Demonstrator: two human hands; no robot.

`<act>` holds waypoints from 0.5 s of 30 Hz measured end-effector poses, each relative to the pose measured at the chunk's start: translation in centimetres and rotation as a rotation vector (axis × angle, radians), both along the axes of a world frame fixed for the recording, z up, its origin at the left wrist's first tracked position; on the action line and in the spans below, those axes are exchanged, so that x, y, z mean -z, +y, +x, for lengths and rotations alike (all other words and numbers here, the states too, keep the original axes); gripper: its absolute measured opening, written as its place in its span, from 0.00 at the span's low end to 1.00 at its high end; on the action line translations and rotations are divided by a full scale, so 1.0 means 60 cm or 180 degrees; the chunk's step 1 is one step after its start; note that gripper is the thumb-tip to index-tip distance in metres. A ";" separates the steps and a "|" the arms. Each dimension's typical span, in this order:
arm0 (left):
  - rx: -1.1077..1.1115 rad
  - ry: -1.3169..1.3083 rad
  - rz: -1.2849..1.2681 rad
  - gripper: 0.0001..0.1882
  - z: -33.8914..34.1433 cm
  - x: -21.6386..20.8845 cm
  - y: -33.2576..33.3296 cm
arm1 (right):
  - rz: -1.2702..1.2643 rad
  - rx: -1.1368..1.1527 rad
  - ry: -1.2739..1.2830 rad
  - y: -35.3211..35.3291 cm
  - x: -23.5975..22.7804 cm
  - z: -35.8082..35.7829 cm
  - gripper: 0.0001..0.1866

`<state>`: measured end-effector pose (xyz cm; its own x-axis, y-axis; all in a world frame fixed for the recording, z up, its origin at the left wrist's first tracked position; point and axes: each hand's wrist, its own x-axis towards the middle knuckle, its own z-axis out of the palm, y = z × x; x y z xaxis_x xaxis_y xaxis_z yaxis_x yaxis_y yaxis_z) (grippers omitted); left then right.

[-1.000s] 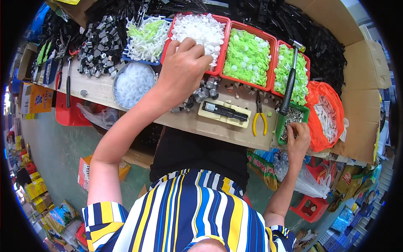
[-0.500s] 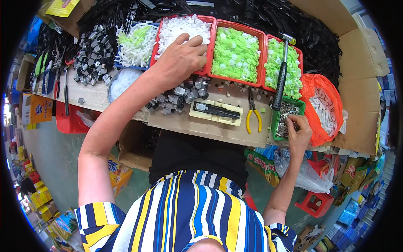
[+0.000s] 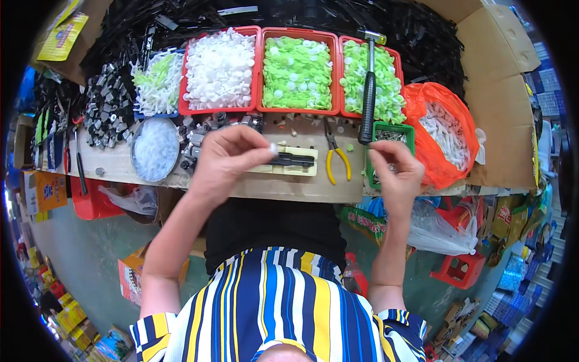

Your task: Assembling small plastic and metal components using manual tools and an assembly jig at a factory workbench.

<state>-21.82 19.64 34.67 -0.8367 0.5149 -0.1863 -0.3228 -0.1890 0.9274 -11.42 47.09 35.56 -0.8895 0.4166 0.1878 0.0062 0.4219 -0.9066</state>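
Observation:
My left hand (image 3: 226, 160) is over the front of the bench, pinching a small white plastic piece (image 3: 273, 148) between thumb and fingertips. Just beneath it lies a cream-coloured block (image 3: 306, 171) with a black elongated part (image 3: 293, 160) set in it; my hand partly covers this. My right hand (image 3: 398, 176) is closed in a pinch at the green tray (image 3: 411, 137) of small metal pieces (image 3: 390, 135). Whatever sits between its fingertips is too small to make out. Pliers with yellow handles (image 3: 338, 158) lie between the block and the tray.
Red trays hold white pieces (image 3: 220, 69) and green pieces (image 3: 297, 72). A hammer (image 3: 370, 84) rests across the rightmost red tray (image 3: 399, 66). Nearby are a round bowl (image 3: 155, 151), an orange bag of white parts (image 3: 446, 142), grey-black pieces (image 3: 108, 105) and a cardboard wall (image 3: 500, 108).
My left hand has come back from the tray of white pieces toward the cream block, now with a white piece. My right hand has lifted slightly from the metal pieces. The view has shifted.

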 end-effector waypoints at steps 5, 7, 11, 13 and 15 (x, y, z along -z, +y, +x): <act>0.0123 -0.0939 0.0682 0.06 0.048 0.036 0.029 | 0.0112 -0.1137 0.0052 -0.106 -0.034 -0.025 0.06; 0.0130 -0.1009 0.0883 0.06 0.054 0.039 0.027 | 0.0127 -0.1296 0.0061 -0.125 -0.038 -0.031 0.06; 0.0066 -0.0945 0.0878 0.06 0.057 0.043 0.017 | 0.0248 -0.1439 0.0012 -0.135 -0.041 -0.034 0.06; 0.0113 -0.0949 0.0833 0.06 0.056 0.045 0.011 | 0.0281 -0.1441 -0.0016 -0.135 -0.040 -0.035 0.06; 0.0118 -0.0981 0.0817 0.06 0.055 0.045 0.008 | 0.0385 -0.1428 -0.0078 -0.135 -0.036 -0.035 0.06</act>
